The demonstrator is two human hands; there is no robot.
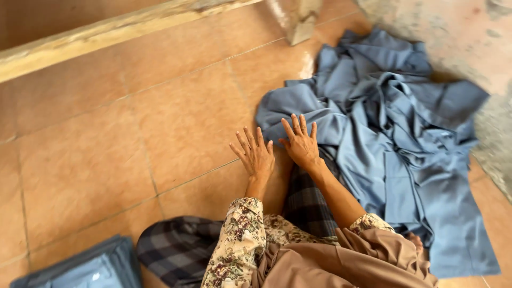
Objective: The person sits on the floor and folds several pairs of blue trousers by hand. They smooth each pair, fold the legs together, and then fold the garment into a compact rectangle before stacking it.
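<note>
Both hands are spread flat with fingers splayed, neither grip holding anything. The left hand (256, 154) hovers over the tan tiled floor (106, 154); the right hand (300, 143) rests at the near edge of a crumpled pile of blue cloth (394, 133) lying to its right. A folded blue stack (85, 266) sits well apart, bottom left.
</note>
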